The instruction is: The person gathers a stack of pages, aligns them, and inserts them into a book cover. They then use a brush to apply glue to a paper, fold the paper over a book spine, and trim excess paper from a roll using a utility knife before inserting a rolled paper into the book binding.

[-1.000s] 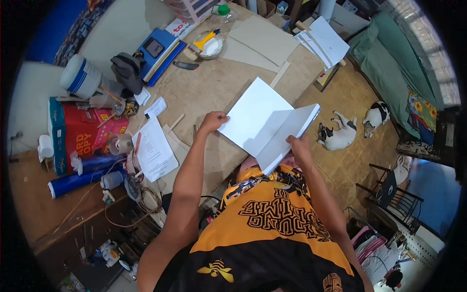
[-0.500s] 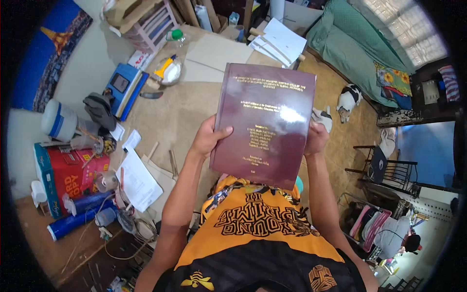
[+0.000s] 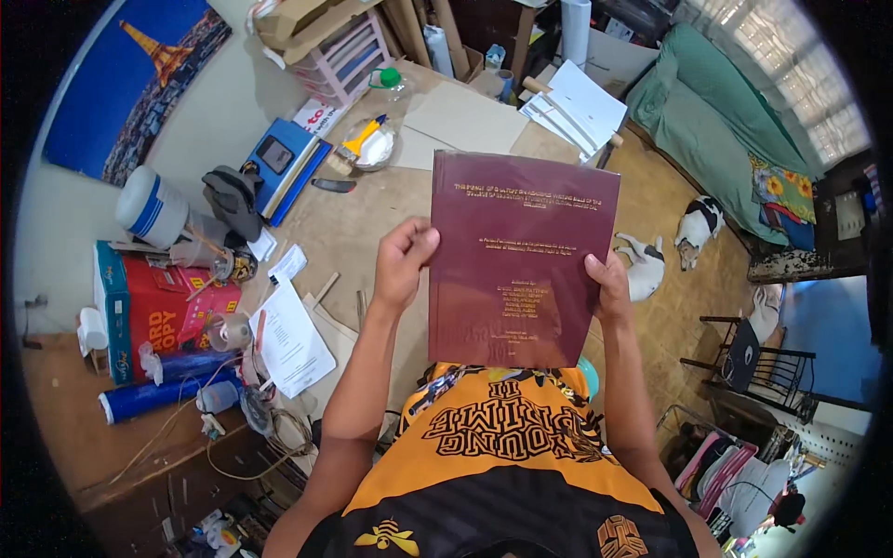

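Observation:
A maroon hardbound book (image 3: 521, 270) with gold lettering is held upright in front of my chest, its front cover facing me. My right hand (image 3: 609, 286) grips its right edge, thumb on the cover and fingers hidden behind. At the spine side, my left hand (image 3: 403, 267) is closed, fingers curled and thumb tip at the book's edge. Nothing shows between those fingers. Below and behind the book is a brown worktable (image 3: 372, 200).
Left on the table are printed papers (image 3: 290, 339), a red box (image 3: 177, 312), a blue roll (image 3: 167, 395) and a yellow-handled brush (image 3: 363, 138). Flat cardboard (image 3: 465, 121) lies at the back. Two dogs (image 3: 699, 231) lie on the floor at right, near a green-covered sofa (image 3: 716, 102).
My left thumb has come off the front cover, and that hand's fingers are now curled beside the spine. The book has straightened from its slight tilt, and the glare on it has faded.

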`<move>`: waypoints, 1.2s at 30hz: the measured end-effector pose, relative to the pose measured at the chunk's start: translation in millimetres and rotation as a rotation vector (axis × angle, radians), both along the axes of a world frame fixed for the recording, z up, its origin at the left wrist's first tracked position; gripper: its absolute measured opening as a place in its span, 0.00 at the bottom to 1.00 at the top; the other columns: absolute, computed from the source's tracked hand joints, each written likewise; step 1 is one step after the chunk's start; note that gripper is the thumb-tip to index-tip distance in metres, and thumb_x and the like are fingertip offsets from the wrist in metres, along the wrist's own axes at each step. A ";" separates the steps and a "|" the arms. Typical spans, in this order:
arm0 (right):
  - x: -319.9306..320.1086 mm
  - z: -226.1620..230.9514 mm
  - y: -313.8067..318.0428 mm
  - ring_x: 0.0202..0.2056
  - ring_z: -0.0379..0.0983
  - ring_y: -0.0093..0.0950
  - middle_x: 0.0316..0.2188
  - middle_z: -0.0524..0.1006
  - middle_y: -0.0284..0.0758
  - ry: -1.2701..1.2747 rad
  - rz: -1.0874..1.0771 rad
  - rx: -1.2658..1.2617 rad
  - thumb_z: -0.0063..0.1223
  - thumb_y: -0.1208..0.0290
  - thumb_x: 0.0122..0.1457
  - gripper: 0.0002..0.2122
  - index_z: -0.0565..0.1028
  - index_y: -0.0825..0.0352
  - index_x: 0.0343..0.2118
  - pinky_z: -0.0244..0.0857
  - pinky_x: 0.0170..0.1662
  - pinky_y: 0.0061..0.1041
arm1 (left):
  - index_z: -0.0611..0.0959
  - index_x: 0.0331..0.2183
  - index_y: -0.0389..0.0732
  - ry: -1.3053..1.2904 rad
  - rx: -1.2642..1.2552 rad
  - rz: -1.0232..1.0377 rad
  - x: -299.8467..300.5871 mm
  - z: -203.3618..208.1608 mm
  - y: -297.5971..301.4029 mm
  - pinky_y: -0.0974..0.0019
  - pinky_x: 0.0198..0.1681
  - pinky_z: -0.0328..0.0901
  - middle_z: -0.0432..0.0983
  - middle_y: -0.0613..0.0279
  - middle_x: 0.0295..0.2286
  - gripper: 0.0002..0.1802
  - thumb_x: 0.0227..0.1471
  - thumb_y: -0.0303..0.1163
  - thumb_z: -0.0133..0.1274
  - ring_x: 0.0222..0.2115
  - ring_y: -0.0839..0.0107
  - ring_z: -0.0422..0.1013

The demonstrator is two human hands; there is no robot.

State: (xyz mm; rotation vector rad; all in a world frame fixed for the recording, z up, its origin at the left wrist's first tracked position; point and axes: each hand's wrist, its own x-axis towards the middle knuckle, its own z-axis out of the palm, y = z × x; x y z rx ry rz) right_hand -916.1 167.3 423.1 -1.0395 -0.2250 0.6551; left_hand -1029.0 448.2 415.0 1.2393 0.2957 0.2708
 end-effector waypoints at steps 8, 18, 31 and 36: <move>-9.6 -16.3 0.8 0.40 0.72 0.26 0.42 0.74 0.37 0.043 0.092 -0.058 0.56 0.62 0.53 0.23 0.67 0.73 0.47 0.66 0.45 0.25 | 0.79 0.31 0.35 0.009 0.039 0.165 37.6 7.6 18.2 0.80 0.22 0.55 0.70 0.73 0.21 0.08 0.53 0.30 0.52 0.19 0.86 0.61; -12.7 -27.5 -5.8 0.41 0.71 0.26 0.41 0.74 0.37 0.128 0.108 -0.026 0.54 0.64 0.54 0.21 0.68 0.72 0.46 0.66 0.45 0.26 | 0.78 0.30 0.35 0.024 0.046 0.207 39.9 -0.9 13.3 0.80 0.21 0.56 0.70 0.72 0.20 0.06 0.53 0.28 0.51 0.19 0.86 0.61; -18.3 -37.1 -18.6 0.41 0.72 0.26 0.41 0.74 0.37 0.134 -0.005 -0.029 0.54 0.65 0.53 0.20 0.68 0.72 0.46 0.66 0.45 0.26 | 0.77 0.32 0.35 0.170 0.113 -0.019 16.5 -15.2 -6.8 0.79 0.24 0.59 0.71 0.72 0.23 0.07 0.53 0.29 0.52 0.21 0.85 0.64; -20.7 -45.5 -42.4 0.41 0.72 0.26 0.42 0.73 0.37 0.115 -0.270 -0.013 0.52 0.65 0.55 0.20 0.67 0.71 0.47 0.66 0.46 0.26 | 0.75 0.31 0.37 0.200 0.231 -0.341 -11.8 -55.8 -30.7 0.78 0.25 0.59 0.67 0.74 0.22 0.04 0.53 0.27 0.51 0.22 0.84 0.62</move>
